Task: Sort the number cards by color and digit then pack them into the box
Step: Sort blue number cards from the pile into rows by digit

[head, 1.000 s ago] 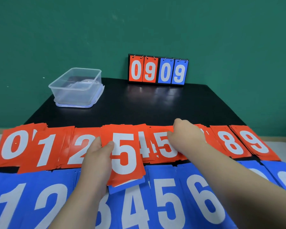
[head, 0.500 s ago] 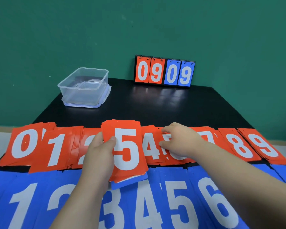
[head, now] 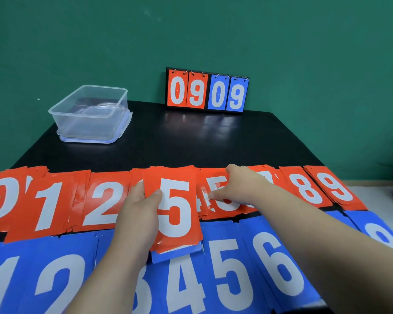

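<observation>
A row of red number card piles crosses the black table (head: 191, 141), with 0 (head: 0, 196), 1 (head: 48, 205), 2 (head: 104, 202), 8 (head: 306, 189) and 9 (head: 334, 186) showing. My left hand (head: 138, 214) grips a stack of cards topped by a red 5 (head: 179, 207), with a blue card edge under it. My right hand (head: 238, 186) rests curled on the red 5 pile (head: 218, 191), thumb and fingertips on its top card. Blue card piles (head: 232, 275) lie in the near row. The clear plastic box (head: 91, 112) sits far left.
A flip scoreboard (head: 208, 90) reading 0909 stands at the table's back edge against the green wall. The clear box rests on its lid. Bare black tabletop lies between the red row and the scoreboard.
My right hand slid left from the 6 and 7 piles onto the red 5 pile. The stack in my left hand rose slightly toward the red row.
</observation>
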